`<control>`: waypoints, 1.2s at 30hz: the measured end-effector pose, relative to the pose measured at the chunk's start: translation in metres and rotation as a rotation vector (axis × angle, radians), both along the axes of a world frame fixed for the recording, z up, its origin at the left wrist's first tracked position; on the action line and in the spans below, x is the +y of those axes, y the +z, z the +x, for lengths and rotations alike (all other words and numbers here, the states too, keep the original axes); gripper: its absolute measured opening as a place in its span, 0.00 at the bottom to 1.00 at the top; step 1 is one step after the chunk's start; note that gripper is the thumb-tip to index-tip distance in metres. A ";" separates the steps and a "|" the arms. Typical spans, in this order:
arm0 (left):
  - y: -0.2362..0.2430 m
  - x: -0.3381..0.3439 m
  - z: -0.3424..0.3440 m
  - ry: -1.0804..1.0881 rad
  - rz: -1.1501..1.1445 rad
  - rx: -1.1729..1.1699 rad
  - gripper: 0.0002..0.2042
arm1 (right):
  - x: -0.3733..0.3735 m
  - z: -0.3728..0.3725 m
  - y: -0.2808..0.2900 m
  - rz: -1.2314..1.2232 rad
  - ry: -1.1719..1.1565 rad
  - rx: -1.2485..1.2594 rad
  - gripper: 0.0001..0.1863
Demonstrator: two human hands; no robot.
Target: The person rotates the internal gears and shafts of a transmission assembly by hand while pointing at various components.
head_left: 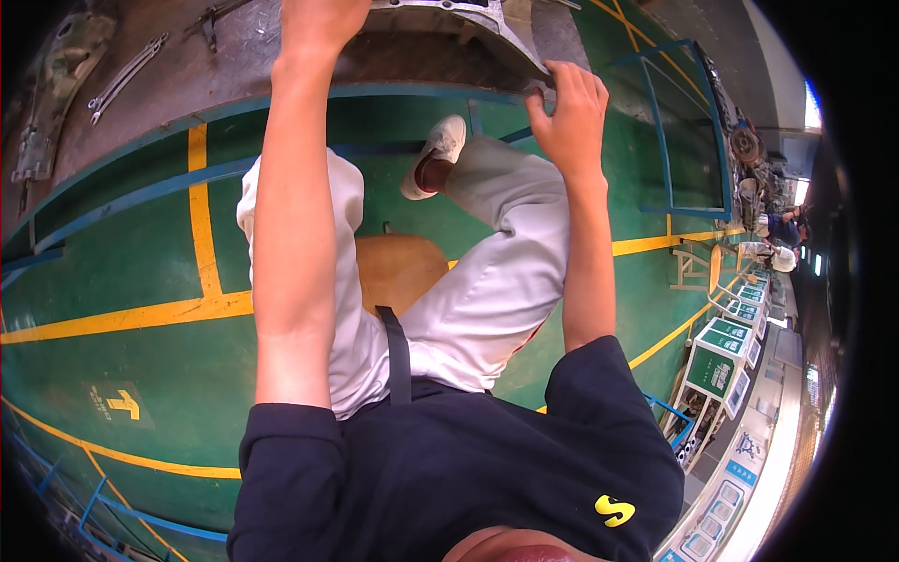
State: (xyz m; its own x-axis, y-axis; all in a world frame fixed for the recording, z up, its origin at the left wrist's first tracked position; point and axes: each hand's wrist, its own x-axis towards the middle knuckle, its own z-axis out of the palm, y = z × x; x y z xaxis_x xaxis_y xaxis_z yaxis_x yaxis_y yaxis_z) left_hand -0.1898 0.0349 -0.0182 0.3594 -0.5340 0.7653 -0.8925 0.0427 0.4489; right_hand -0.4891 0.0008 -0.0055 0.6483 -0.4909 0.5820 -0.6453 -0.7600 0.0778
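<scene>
A curved metal part lies across a scuffed metal workbench at the top of the head view. My left hand reaches to the part's left side at the top edge; its fingers are mostly out of frame. My right hand grips the right end of the metal part with curled fingers and thumb. Two wrenches rest on the bench to the left, beside a long greasy metal component and a dark tool.
A wooden seat is beneath me, and blue rails run below the bench. My white-shoed foot is under it. At right are blue frames, chairs, green-and-white cabinets and people. Yellow lines mark the green floor.
</scene>
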 end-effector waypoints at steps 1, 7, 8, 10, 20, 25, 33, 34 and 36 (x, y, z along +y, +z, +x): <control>0.000 0.000 0.004 0.014 -0.001 -0.111 0.13 | 0.002 0.000 0.000 0.014 -0.004 0.008 0.16; 0.008 0.004 0.003 0.017 0.001 -0.023 0.13 | 0.015 -0.006 -0.008 0.084 -0.038 0.039 0.16; 0.009 0.004 0.003 0.014 -0.022 0.016 0.13 | 0.017 -0.007 -0.010 0.093 -0.033 0.037 0.16; 0.012 0.007 0.002 0.011 -0.062 0.065 0.13 | 0.021 -0.008 -0.015 0.116 -0.044 0.036 0.15; 0.013 0.015 -0.007 0.055 -0.053 0.110 0.13 | 0.026 -0.010 -0.019 0.126 -0.109 0.150 0.11; 0.006 0.033 -0.002 0.101 0.023 0.129 0.14 | 0.021 0.009 -0.029 0.230 -0.136 0.126 0.12; 0.001 0.022 -0.006 0.265 0.159 0.025 0.12 | -0.006 0.012 -0.012 0.013 -0.140 0.084 0.15; 0.002 0.021 -0.009 0.218 0.244 0.077 0.13 | -0.010 0.010 -0.006 0.018 -0.153 0.116 0.15; -0.007 0.016 -0.007 0.228 0.238 0.039 0.13 | -0.018 0.011 0.007 0.038 -0.135 0.134 0.16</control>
State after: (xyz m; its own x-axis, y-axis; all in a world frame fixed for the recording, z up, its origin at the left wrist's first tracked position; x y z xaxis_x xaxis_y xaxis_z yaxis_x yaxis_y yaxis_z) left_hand -0.1968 0.0509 -0.0251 0.5167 -0.5987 0.6120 -0.8491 -0.2667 0.4560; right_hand -0.4782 -0.0173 0.0013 0.6453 -0.5988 0.4743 -0.7276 -0.6709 0.1431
